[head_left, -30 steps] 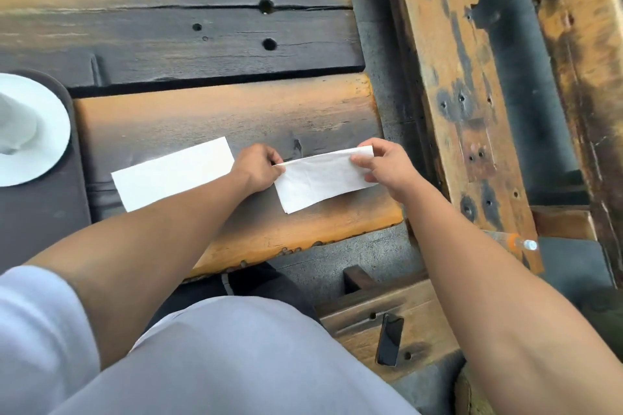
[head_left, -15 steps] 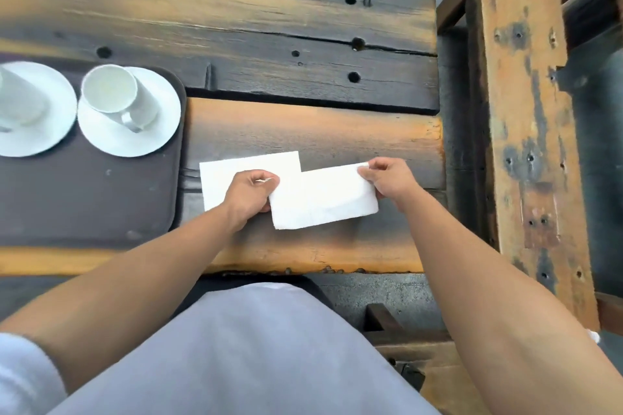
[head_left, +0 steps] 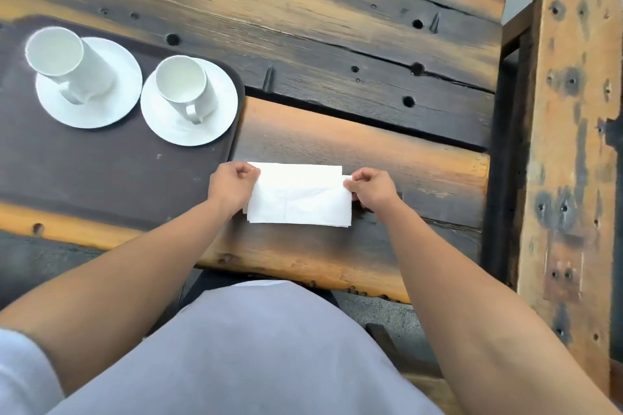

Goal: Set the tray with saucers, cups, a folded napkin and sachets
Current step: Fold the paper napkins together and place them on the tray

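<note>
While pinched endwise by left hand [head_left: 232, 187] and right hand [head_left: 372, 190], the folded white paper napkin [head_left: 300, 204] is held crosswise just right of the dark-brown tray [head_left: 101, 172].

1. No text, label, brand, number or sign is showing legibly anywhere in the head view.
</note>
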The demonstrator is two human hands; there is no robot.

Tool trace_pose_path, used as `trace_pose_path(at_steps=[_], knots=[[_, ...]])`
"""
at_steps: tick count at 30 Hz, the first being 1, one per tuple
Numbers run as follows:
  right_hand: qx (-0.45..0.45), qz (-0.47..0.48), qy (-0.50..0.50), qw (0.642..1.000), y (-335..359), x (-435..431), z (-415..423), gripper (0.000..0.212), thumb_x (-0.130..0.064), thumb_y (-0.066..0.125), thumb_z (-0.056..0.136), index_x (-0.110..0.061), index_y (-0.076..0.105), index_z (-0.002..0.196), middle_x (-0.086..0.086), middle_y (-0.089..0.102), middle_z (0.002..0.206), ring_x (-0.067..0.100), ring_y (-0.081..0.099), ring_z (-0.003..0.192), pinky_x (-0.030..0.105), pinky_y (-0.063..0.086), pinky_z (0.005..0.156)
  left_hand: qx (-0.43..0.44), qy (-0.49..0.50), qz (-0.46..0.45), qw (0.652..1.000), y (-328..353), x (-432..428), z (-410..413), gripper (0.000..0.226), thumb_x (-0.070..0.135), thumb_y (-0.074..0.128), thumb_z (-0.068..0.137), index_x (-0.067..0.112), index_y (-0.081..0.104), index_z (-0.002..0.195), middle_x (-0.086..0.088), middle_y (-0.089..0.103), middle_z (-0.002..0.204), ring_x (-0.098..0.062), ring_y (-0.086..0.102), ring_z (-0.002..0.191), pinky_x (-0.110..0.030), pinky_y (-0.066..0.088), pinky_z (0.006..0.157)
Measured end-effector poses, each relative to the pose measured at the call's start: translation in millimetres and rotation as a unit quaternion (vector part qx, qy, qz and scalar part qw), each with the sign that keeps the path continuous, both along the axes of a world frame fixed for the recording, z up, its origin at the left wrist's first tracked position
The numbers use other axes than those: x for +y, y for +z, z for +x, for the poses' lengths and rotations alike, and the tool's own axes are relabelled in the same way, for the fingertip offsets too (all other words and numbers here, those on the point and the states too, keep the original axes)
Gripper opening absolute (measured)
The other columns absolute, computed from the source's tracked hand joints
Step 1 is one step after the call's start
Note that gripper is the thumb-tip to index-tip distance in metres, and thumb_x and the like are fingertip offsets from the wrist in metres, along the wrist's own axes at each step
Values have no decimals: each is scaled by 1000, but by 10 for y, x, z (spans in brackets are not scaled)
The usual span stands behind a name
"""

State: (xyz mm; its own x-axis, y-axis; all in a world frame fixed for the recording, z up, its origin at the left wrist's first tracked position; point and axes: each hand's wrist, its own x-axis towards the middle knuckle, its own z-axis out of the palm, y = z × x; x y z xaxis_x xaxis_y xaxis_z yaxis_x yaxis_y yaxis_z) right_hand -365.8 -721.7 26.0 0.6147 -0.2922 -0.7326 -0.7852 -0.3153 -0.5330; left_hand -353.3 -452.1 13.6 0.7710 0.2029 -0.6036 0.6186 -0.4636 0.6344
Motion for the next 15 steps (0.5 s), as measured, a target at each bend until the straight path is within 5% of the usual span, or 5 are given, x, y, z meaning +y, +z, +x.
trace_pose_path(at_steps=[10, 15], knots=[[4, -43, -22, 999, -185, 147, 205, 21, -12, 72, 85, -14, 56, 71, 9, 65, 75, 23, 59, 64, 29, 52, 67, -1, -19, 66, 998, -91, -7, 123, 17, 28, 57, 95, 18, 65, 84, 0, 63, 70, -22, 62, 75, -32, 52, 75], [4, -45, 0, 999, -189, 157, 254, 27, -10, 73, 85, -16, 53, 68, 8, 66, 75, 26, 64, 63, 34, 58, 68, -15, -61, 133, 989, -36, -46, 94, 17, 28, 49, 99, 16, 58, 92, -8, 65, 85, -31, 62, 80, -42, 55, 74]])
